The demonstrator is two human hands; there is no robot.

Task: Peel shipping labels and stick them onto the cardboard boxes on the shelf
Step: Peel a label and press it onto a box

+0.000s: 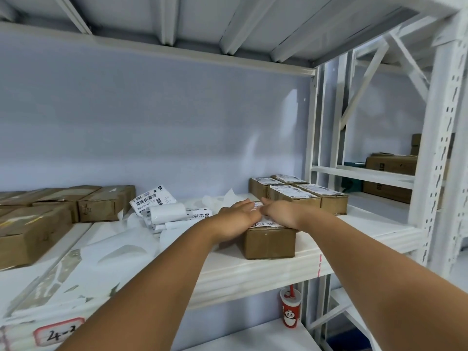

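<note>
Hands flat, fingers straight: left hand (238, 216) and right hand (278, 212) press a label (265, 222) onto the top of a box (269, 241) near the shelf (253, 272) front edge, neither grip curling. The box's long axis runs front to back. Labelled boxes (304, 196) stand just behind, and a label roll (167, 214) lies to the left.

We face a pale lilac wall (152, 110) behind white metal shelving (253, 272), a perforated upright (440, 148) standing at our right.
</note>
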